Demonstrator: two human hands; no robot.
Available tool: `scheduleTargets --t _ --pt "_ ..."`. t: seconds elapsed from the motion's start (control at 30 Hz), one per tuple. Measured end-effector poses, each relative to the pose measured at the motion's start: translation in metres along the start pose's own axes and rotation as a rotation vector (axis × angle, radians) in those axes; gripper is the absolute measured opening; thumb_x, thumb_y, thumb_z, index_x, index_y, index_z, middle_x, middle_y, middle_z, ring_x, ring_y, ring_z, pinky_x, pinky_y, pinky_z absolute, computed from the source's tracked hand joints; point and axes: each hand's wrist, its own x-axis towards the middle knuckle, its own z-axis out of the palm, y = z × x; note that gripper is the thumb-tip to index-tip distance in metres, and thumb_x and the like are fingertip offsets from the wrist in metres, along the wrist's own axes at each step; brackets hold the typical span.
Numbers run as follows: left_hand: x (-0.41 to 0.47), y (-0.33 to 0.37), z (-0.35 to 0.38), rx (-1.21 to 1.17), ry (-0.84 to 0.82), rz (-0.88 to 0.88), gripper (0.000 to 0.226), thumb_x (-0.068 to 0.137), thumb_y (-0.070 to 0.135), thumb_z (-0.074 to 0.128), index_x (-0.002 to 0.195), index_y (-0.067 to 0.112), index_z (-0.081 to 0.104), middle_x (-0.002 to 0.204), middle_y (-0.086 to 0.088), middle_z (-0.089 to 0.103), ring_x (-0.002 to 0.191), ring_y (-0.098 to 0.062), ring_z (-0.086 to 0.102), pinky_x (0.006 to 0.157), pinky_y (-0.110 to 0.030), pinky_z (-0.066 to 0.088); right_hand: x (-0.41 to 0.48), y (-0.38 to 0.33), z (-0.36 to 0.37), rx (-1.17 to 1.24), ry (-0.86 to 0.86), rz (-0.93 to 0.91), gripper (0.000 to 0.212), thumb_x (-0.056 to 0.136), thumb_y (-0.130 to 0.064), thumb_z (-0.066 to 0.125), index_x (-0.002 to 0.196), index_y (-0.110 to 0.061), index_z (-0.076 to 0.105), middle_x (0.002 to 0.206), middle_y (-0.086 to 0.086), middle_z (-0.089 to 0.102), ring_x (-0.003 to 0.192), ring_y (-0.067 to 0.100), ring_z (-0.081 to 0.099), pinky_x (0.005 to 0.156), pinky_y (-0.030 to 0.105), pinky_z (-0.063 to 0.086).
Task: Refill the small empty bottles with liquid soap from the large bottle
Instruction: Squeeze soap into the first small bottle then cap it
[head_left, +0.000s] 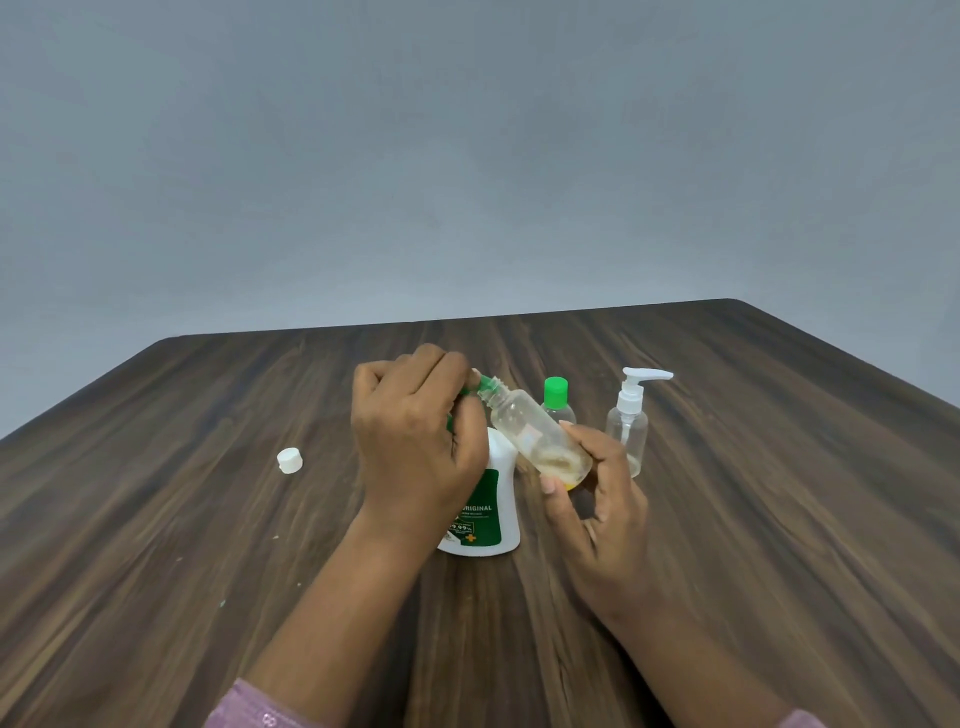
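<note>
My right hand (597, 514) grips a small clear bottle (535, 431) by its base, tilted with the neck pointing up-left. A little yellowish liquid sits at its bottom. My left hand (415, 441) pinches a green cap (483, 385) at that bottle's neck. The large white soap bottle (498, 509) with a green label stands on the table behind my left hand, its top hidden. A small bottle with a green cap (557, 400) and a clear pump bottle (629, 421) stand behind on the right.
A loose white cap (289, 460) lies on the dark wooden table (208, 519) to the left. The table's far edge runs in front of a plain grey wall.
</note>
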Motion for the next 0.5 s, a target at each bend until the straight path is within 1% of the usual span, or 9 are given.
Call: scheduleTargets --t 0.03,0.1,0.17,0.23,0.33,0.37,0.43,0.5 --pt "0.002 0.001 -0.001 0.007 -0.017 0.004 0.020 0.075 0.009 0.040 0.066 0.008 0.058 0.067 -0.001 0.060 0.058 -0.018 0.049 0.064 -0.037 0.035 0.000 0.000 0.000 -0.005 -0.001 0.000 0.032 0.095 -0.042 0.051 0.119 -0.021 0.048 0.096 -0.013 0.057 0.082 0.000 0.058 0.071 0.007 0.045" --pt "0.004 0.002 0.000 0.014 -0.034 0.004 0.019 0.074 0.009 0.039 0.066 0.008 0.056 0.066 -0.001 0.058 0.057 -0.019 0.047 0.064 -0.036 0.035 0.000 0.001 0.000 -0.013 0.001 0.004 0.030 0.092 -0.032 0.055 0.118 -0.019 0.048 0.101 -0.019 0.057 0.086 -0.005 0.057 0.072 0.005 0.043" --pt "0.004 0.002 0.001 0.013 -0.029 -0.001 0.018 0.073 0.009 0.040 0.065 0.008 0.056 0.066 -0.001 0.057 0.057 -0.019 0.047 0.063 -0.037 0.035 0.000 0.002 0.000 -0.014 0.002 0.005 0.030 0.089 -0.025 0.054 0.118 -0.018 0.048 0.102 -0.024 0.057 0.086 -0.006 0.057 0.072 0.004 0.043" --pt "0.000 0.001 0.003 0.014 -0.010 0.007 0.018 0.073 0.008 0.040 0.065 0.007 0.056 0.066 -0.002 0.057 0.058 -0.018 0.047 0.062 -0.037 0.035 -0.001 0.002 -0.001 -0.005 0.005 0.007 0.030 0.090 -0.029 0.055 0.118 -0.021 0.048 0.100 -0.020 0.057 0.083 -0.003 0.058 0.070 0.006 0.044" --pt "-0.008 -0.003 0.007 0.000 0.016 0.027 0.021 0.074 0.006 0.041 0.066 0.005 0.060 0.067 -0.003 0.060 0.061 -0.020 0.052 0.062 -0.037 0.036 0.000 0.001 -0.002 -0.014 0.017 0.007 0.029 0.095 -0.044 0.050 0.117 -0.024 0.048 0.098 -0.017 0.056 0.077 0.001 0.057 0.067 0.007 0.043" --pt "-0.011 -0.004 0.007 -0.008 0.022 0.031 0.022 0.075 0.006 0.041 0.067 0.004 0.061 0.069 -0.004 0.062 0.062 -0.020 0.054 0.063 -0.036 0.036 0.000 0.001 -0.002 -0.020 0.019 0.008 0.029 0.095 -0.044 0.049 0.116 -0.025 0.048 0.097 -0.017 0.056 0.076 0.001 0.057 0.065 0.007 0.043" --pt "-0.014 -0.005 0.008 -0.012 0.029 0.034 0.023 0.075 0.006 0.041 0.069 0.004 0.063 0.071 -0.003 0.064 0.065 -0.019 0.056 0.064 -0.035 0.036 0.000 0.001 -0.002 -0.016 0.019 0.006 0.026 0.093 -0.038 0.052 0.116 -0.026 0.048 0.095 -0.015 0.057 0.073 0.002 0.057 0.064 0.007 0.042" --pt "-0.013 -0.004 0.008 -0.016 0.031 0.029 0.023 0.075 0.007 0.042 0.070 0.004 0.064 0.073 -0.003 0.065 0.066 -0.018 0.058 0.066 -0.033 0.035 0.000 0.002 -0.003 -0.010 0.014 0.000 0.027 0.093 -0.039 0.052 0.116 -0.025 0.049 0.092 -0.014 0.056 0.074 0.002 0.057 0.065 0.007 0.043"
